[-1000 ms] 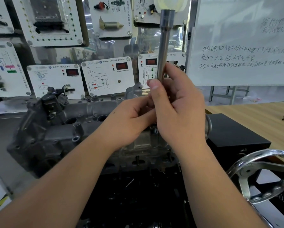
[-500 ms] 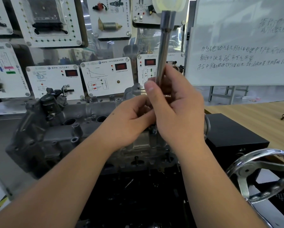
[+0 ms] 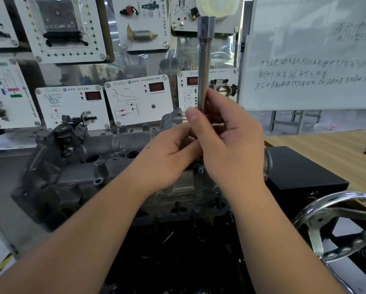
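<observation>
A long steel socket tube (image 3: 205,60) stands upright above a grey engine cylinder head (image 3: 71,175) on a stand. My right hand (image 3: 230,145) grips the tube's lower part, thumb up along its left side. My left hand (image 3: 169,158) comes in from the left with its fingers curled round the tube's bottom end, just under the right thumb. The tube's lower end and whatever it sits on are hidden behind both hands.
A chrome handwheel (image 3: 338,225) sticks out at the lower right, beside a black box (image 3: 300,170) and a wooden table (image 3: 326,145). Sensor display panels (image 3: 138,100) line the wall behind the engine. A whiteboard (image 3: 309,56) with handwriting stands at the right.
Both hands keep their hold on the tube and stay in place. The tube's top leans slightly more upright; otherwise hardly anything differs.
</observation>
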Action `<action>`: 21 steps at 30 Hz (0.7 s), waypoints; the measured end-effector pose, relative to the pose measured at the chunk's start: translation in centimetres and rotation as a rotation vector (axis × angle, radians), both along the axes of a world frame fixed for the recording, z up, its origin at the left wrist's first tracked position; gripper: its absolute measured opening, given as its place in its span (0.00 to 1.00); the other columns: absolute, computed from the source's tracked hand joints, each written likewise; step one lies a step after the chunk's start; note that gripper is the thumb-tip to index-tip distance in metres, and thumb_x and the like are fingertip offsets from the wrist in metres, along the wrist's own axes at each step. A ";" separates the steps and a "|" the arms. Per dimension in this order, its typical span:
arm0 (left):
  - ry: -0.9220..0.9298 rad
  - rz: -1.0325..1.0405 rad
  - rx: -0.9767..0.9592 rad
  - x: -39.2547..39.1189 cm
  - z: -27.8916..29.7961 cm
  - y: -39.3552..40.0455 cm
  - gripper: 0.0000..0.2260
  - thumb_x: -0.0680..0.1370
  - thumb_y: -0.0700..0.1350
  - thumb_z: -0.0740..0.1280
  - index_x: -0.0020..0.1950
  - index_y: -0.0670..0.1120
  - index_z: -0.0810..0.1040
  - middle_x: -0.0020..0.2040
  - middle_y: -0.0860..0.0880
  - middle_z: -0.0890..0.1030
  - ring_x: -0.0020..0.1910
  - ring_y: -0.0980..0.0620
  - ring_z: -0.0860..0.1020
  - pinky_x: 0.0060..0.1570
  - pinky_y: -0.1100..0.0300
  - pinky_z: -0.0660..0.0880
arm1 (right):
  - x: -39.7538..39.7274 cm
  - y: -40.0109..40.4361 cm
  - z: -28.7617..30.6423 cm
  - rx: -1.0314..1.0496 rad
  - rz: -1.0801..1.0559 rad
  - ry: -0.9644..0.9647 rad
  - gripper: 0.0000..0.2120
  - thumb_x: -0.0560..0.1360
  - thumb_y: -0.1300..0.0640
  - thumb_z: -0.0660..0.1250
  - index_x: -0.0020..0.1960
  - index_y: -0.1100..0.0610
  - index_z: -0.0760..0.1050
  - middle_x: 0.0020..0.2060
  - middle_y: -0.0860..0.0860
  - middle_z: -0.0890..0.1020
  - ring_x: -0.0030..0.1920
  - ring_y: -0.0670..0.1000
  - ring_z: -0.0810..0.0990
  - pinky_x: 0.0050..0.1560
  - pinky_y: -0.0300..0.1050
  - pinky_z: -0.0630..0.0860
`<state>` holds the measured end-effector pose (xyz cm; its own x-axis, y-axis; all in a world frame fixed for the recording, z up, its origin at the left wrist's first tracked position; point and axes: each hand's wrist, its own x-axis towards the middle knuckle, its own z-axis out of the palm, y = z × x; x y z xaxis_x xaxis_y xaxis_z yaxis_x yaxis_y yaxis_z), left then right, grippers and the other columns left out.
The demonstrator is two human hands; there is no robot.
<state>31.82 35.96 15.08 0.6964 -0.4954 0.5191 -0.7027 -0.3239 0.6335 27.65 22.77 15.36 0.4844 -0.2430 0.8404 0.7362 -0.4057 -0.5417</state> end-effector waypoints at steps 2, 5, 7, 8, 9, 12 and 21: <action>0.005 0.009 -0.002 0.2 -0.1 -0.1 0.16 0.80 0.57 0.63 0.63 0.50 0.78 0.54 0.38 0.83 0.54 0.35 0.82 0.55 0.35 0.78 | 0.1 -0.1 -0.1 0.021 -0.005 0.007 0.10 0.79 0.52 0.68 0.58 0.52 0.83 0.39 0.39 0.81 0.43 0.39 0.80 0.44 0.30 0.72; 0.055 -0.002 -0.023 0.2 -0.1 -0.1 0.17 0.80 0.56 0.64 0.64 0.49 0.78 0.56 0.39 0.84 0.56 0.35 0.81 0.57 0.34 0.78 | 0.0 0.1 -0.2 0.033 0.019 0.010 0.17 0.80 0.54 0.67 0.68 0.52 0.78 0.42 0.34 0.82 0.47 0.35 0.81 0.49 0.31 0.76; 0.078 -0.016 -0.052 0.0 0.0 0.1 0.15 0.82 0.56 0.63 0.62 0.50 0.80 0.54 0.46 0.86 0.56 0.43 0.83 0.59 0.39 0.79 | 0.0 0.2 -0.2 0.024 0.031 0.014 0.20 0.81 0.53 0.64 0.73 0.50 0.73 0.45 0.37 0.84 0.49 0.40 0.83 0.53 0.42 0.81; 0.081 -0.019 -0.059 -0.1 0.0 0.2 0.14 0.82 0.56 0.63 0.60 0.51 0.82 0.53 0.49 0.86 0.55 0.47 0.84 0.59 0.42 0.79 | 0.0 0.2 -0.3 0.026 0.033 0.014 0.21 0.81 0.52 0.63 0.74 0.49 0.71 0.46 0.38 0.85 0.47 0.41 0.84 0.53 0.46 0.82; 0.076 -0.016 -0.056 -0.1 0.0 0.3 0.13 0.82 0.56 0.63 0.59 0.52 0.82 0.52 0.51 0.87 0.54 0.48 0.84 0.59 0.43 0.79 | 0.1 0.2 -0.3 0.035 0.036 0.014 0.20 0.82 0.52 0.63 0.74 0.49 0.71 0.47 0.38 0.85 0.46 0.42 0.84 0.52 0.47 0.82; 0.045 -0.013 -0.019 -0.1 0.1 0.2 0.16 0.80 0.60 0.63 0.61 0.53 0.81 0.53 0.46 0.86 0.55 0.41 0.83 0.58 0.37 0.79 | 0.2 0.2 -0.3 0.066 0.042 0.011 0.17 0.81 0.53 0.67 0.68 0.51 0.76 0.45 0.40 0.85 0.43 0.41 0.83 0.47 0.40 0.80; 0.043 -0.026 -0.048 0.0 0.1 0.2 0.18 0.79 0.63 0.62 0.61 0.54 0.81 0.53 0.48 0.86 0.55 0.43 0.83 0.59 0.37 0.78 | 0.1 0.2 -0.3 0.064 0.021 0.030 0.20 0.81 0.52 0.64 0.72 0.50 0.74 0.46 0.41 0.86 0.43 0.41 0.83 0.49 0.44 0.81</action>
<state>31.78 36.11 15.14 0.7060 -0.4886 0.5127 -0.6821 -0.2745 0.6777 27.73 22.93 15.08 0.5146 -0.2856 0.8084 0.7271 -0.3543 -0.5880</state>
